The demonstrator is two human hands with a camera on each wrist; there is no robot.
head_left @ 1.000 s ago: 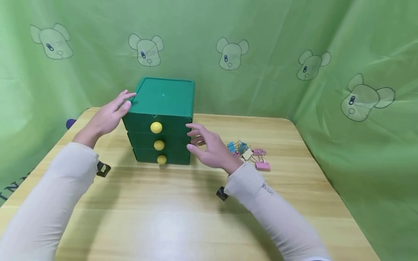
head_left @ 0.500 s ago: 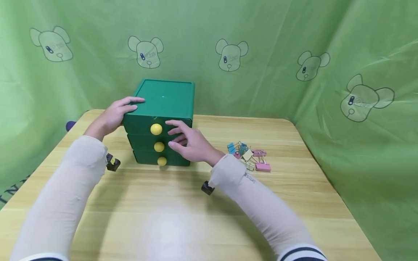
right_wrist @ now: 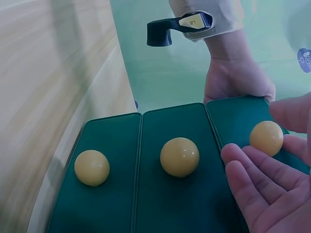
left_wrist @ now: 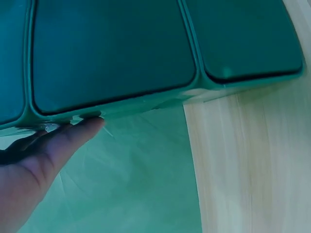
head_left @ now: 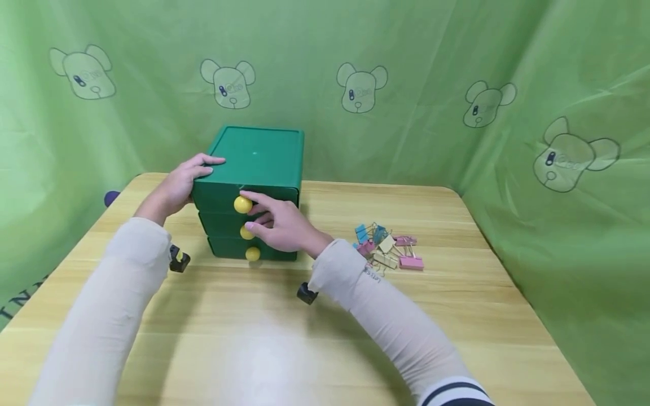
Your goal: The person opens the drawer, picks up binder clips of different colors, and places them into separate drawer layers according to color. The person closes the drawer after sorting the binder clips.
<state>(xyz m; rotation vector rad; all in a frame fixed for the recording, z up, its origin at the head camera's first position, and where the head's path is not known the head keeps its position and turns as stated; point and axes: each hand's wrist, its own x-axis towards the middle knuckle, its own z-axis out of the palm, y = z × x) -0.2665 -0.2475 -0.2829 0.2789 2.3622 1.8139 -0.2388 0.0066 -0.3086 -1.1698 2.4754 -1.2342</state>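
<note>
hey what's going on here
Someone's left hand rests on the top left edge of a green drawer unit, while the right hand has its fingers around the top yellow knob, with no firm grip visible. The three drawers look closed. Binder clips lie heaped on the table.

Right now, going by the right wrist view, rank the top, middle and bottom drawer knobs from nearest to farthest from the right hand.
1. Top knob: picture right, beside the fingers.
2. Middle knob: near picture centre.
3. Bottom knob: picture left.
</note>
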